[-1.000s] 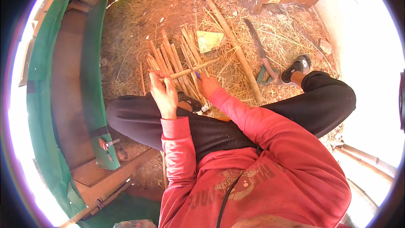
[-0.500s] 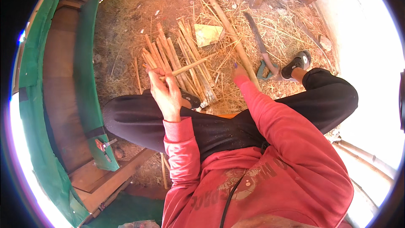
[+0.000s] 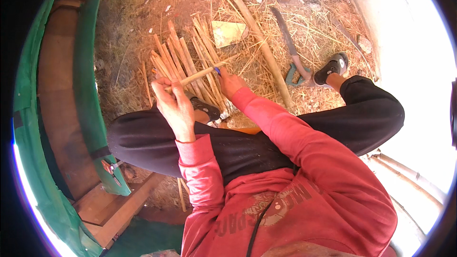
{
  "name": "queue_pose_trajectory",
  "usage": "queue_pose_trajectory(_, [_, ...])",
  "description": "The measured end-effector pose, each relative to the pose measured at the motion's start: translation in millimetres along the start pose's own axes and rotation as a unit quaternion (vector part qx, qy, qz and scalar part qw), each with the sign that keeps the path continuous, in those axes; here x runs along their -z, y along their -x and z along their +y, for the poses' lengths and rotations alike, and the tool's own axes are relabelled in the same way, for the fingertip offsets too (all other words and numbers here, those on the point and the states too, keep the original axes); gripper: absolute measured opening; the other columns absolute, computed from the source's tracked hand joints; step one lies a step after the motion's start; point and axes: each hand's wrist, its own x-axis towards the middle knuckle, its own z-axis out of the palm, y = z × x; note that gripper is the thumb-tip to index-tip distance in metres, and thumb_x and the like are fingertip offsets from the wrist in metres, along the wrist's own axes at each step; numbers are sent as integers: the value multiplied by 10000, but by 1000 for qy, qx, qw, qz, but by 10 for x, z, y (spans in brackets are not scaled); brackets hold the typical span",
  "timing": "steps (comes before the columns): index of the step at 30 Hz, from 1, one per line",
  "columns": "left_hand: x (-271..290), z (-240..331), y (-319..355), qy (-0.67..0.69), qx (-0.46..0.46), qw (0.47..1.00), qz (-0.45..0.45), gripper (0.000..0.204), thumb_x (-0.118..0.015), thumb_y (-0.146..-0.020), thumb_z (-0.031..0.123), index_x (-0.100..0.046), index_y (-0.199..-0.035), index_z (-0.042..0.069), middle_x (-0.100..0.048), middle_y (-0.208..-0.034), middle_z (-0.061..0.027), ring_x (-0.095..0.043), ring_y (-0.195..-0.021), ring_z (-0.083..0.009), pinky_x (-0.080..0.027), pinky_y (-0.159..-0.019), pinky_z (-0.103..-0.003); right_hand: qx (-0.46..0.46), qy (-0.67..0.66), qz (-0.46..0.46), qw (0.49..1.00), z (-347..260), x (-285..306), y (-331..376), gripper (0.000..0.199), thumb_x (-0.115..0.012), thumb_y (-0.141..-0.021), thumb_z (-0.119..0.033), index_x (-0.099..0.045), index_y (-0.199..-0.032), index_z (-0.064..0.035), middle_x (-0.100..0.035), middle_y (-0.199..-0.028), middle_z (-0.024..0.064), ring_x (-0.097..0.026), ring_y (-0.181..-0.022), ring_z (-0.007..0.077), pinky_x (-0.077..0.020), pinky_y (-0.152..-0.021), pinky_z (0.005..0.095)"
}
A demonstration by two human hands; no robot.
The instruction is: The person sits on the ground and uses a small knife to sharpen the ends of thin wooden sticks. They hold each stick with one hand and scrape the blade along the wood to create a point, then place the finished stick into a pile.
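Observation:
My left hand [image 3: 172,107] is closed around one end of a thin pale stick [image 3: 202,73], which slants away to the right above a bundle of sticks. My right hand [image 3: 230,83] is closed on a small blue thing [image 3: 217,71] that meets the stick about midway. Most of the blue thing is hidden in the fingers, so its kind does not show. Below the hands, a bundle of split wooden sticks [image 3: 178,57] lies on the ground by my left shoe [image 3: 205,108].
A long pole [image 3: 257,35] lies beyond my right hand. Right of it are a machete [image 3: 285,33] and a teal-handled tool [image 3: 293,75]. A yellowish flat block [image 3: 228,33] rests on the straw. A green-covered wooden frame [image 3: 88,90] stands left; a white wall [image 3: 409,66] stands right.
My right hand has moved left from beside the pole to the stick, bringing the blue thing against it. The left hand keeps its hold on the stick.

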Motion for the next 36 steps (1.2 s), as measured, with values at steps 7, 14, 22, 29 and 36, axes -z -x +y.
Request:
queue_pose_trajectory(7, [35, -44, -20, -16, -16, 1000, -5, 111, -540, -957, 72, -448, -929, 17, -528, -785, -117, -499, -625, -189, -430, -594, -330, 16, 235, -153, 960, 1278, 12, -113, 334, -523, -972, -271, -578, -1216, -50, -651, -1094, 298, -663, -1009, 412, -525, -867, 497])
queue_pose_trajectory(14, [-16, 15, -72, -29, -15, 999, 11, 117, -522, -975, 94, -443, -930, 20, -537, -788, -132, -508, -618, -244, -437, -610, -356, -119, -42, 79, 989, 820, 244, -289, 430, -511, -985, -393, -570, -1238, -50, -657, -1026, 314, -658, -934, 447, -518, -860, 511])
queue_pose_trajectory(22, [-9, 49, -50, -107, -1, 994, 19, 160, -563, -995, 166, -495, -960, 26, -587, -746, -204, -601, -670, -397, -464, -605, -442, 89, -135, 45, 986, -495, 401, 408, 287, -550, -988, -288, -568, -1127, -37, -639, -712, 277, -639, -653, 460, -511, -596, 532])
queue_pose_trajectory(29, [32, -3, -36, -95, -37, 995, 17, 161, -560, -995, 171, -513, -973, 18, -610, -777, -211, -623, -723, -417, -476, -645, -449, 144, -89, 30, 985, -754, 560, 728, 220, -541, -982, -232, -509, -1036, -21, -616, -638, 266, -628, -621, 468, -501, -563, 543])
queue_pose_trajectory(36, [5, -88, -43, -90, -66, 994, 20, 209, -535, -1011, 221, -531, -996, 13, -619, -770, -186, -614, -680, -328, -474, -639, -425, 157, -134, 25, 978, -881, 630, 836, 205, -540, -977, -239, -512, -1049, -49, -620, -664, 286, -633, -648, 484, -502, -569, 562])
